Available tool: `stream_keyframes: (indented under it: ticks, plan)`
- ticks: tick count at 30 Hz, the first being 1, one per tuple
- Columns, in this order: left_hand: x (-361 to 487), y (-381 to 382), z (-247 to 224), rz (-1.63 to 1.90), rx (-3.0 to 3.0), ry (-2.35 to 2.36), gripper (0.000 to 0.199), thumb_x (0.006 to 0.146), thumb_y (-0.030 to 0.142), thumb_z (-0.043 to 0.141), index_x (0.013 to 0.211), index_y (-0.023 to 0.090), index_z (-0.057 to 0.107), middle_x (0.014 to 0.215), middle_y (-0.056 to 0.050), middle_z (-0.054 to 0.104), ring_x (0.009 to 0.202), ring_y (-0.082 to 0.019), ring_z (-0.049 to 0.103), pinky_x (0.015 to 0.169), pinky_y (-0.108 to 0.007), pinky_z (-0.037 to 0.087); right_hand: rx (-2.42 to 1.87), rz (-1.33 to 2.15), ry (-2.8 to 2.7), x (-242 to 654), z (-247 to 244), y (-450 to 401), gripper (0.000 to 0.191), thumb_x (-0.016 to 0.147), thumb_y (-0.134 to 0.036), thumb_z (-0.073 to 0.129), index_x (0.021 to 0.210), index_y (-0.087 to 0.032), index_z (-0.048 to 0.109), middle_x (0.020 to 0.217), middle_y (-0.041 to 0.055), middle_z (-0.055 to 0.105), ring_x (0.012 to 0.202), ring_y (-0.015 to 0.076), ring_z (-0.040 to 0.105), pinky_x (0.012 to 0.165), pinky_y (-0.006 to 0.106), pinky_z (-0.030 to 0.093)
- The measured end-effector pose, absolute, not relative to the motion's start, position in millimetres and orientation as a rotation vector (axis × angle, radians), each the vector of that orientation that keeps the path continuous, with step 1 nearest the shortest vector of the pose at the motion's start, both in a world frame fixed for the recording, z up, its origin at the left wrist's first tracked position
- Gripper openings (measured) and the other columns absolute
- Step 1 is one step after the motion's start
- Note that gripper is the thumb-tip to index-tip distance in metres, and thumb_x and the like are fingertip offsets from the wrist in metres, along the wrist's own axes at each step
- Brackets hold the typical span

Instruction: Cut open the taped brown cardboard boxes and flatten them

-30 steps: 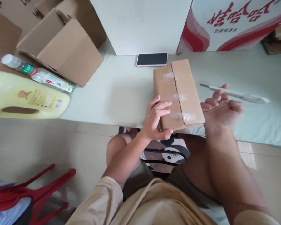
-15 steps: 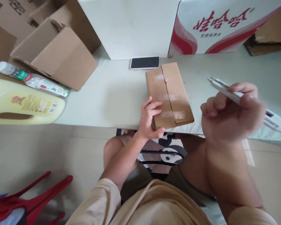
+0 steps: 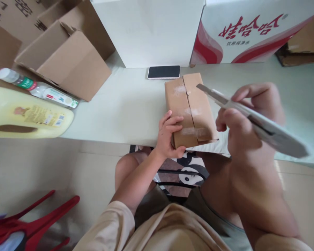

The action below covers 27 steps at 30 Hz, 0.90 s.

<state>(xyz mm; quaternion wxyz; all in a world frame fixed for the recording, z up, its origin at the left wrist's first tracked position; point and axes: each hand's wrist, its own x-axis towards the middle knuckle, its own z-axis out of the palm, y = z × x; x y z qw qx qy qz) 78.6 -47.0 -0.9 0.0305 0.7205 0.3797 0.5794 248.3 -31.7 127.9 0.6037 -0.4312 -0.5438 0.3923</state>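
Observation:
A small brown cardboard box (image 3: pixel 202 109) lies on the pale green table near its front edge, with clear tape across its top seam. My left hand (image 3: pixel 170 136) grips the box's lower left corner, fingers on the top and thumb at the near side. My right hand (image 3: pixel 253 118) is closed around a white utility knife (image 3: pixel 267 129), raised to the right of the box. The knife's blade is out and points left, its tip appearing over the box's upper right part. Whether the blade touches the box cannot be told.
A phone (image 3: pixel 164 72) lies behind the box, before a white carton (image 3: pixel 151 31) and a red-and-white carton (image 3: pixel 240 38). An open cardboard box (image 3: pixel 75 62), a clear bottle (image 3: pixel 47 92) and a yellow jug (image 3: pixel 31 115) stand or lie left. A red stool (image 3: pixel 39 223) is lower left.
My right hand has turned and moved slightly left, bringing the knife's tip over the box, with more blade showing. My left hand keeps its grip on the box.

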Motion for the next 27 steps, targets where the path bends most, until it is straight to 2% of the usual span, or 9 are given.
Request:
stream_keyframes:
  ticks: [4, 7, 10, 14, 20, 23, 27]
  plan:
    - [77, -46, 0, 1.799, 2.225, 1.114, 0.056, 0.091, 0.075, 0.047, 0.121, 0.028, 0.052, 0.119, -0.007, 0.071, 0.114, -0.025, 0.073, 0.115, -0.057, 0.052, -1.092, 0.908, -1.422, 245, 113, -31, 0.02, 0.092, -0.043, 0.067, 0.105, -0.028, 0.063, 0.083, -0.002, 0.069, 0.053, 0.0104, 0.056, 0.046, 0.026, 0.04]
    - [77, -46, 1, 1.795, 2.217, 1.074, 0.055, 0.091, 0.073, 0.05, 0.121, 0.027, 0.053, 0.119, -0.007, 0.07, 0.113, -0.026, 0.073, 0.116, -0.058, 0.051, -1.164, 0.949, -1.504, 245, 105, -29, 0.027, 0.093, -0.044, 0.069, 0.115, -0.03, 0.065, 0.1, 0.002, 0.075, 0.066, 0.0141, 0.066, 0.052, 0.027, 0.048]
    - [77, -47, 2, 1.764, 2.209, 1.076, 0.054, 0.091, 0.072, 0.05, 0.121, 0.027, 0.053, 0.121, -0.007, 0.069, 0.114, -0.026, 0.072, 0.117, -0.059, 0.05, -1.197, 0.94, -1.583, 247, 102, -26, 0.029, 0.093, -0.044, 0.069, 0.118, -0.029, 0.066, 0.104, 0.0034, 0.077, 0.074, 0.0169, 0.07, 0.059, 0.029, 0.052]
    - [79, -47, 3, 1.78, 2.211, 1.084, 0.052, 0.092, 0.07, 0.049, 0.121, 0.027, 0.053, 0.12, -0.008, 0.069, 0.113, -0.026, 0.072, 0.116, -0.059, 0.051, -1.247, 0.916, -1.592, 248, 101, -22, 0.027, 0.095, -0.041, 0.065, 0.12, -0.029, 0.067, 0.107, 0.0032, 0.078, 0.071, 0.0156, 0.069, 0.06, 0.028, 0.052]
    - [79, -46, 4, 1.761, 2.239, 1.131, 0.051, 0.093, 0.07, 0.047, 0.119, 0.027, 0.052, 0.117, -0.008, 0.07, 0.112, -0.027, 0.073, 0.113, -0.061, 0.054, -1.247, 0.825, -1.644, 244, 104, -21, 0.026, 0.095, -0.044, 0.065, 0.116, -0.029, 0.069, 0.091, 0.0015, 0.074, 0.07, 0.0162, 0.067, 0.059, 0.028, 0.048]
    - [78, -45, 3, 1.778, 2.215, 1.103, 0.052, 0.092, 0.071, 0.049, 0.12, 0.027, 0.053, 0.118, -0.008, 0.07, 0.112, -0.027, 0.073, 0.114, -0.062, 0.053, -1.23, 0.773, -1.615, 243, 101, -23, 0.022, 0.097, -0.047, 0.06, 0.106, -0.028, 0.069, 0.074, -0.001, 0.065, 0.063, 0.0152, 0.06, 0.057, 0.028, 0.045]
    - [79, -43, 2, 1.816, 2.181, 1.07, 0.052, 0.092, 0.07, 0.051, 0.12, 0.027, 0.054, 0.117, -0.008, 0.071, 0.113, -0.026, 0.073, 0.117, -0.06, 0.052, -1.212, 0.732, -1.517, 245, 97, -29, 0.032, 0.096, -0.057, 0.058, 0.089, -0.027, 0.066, 0.062, -0.0021, 0.056, 0.054, 0.0142, 0.051, 0.053, 0.029, 0.04]
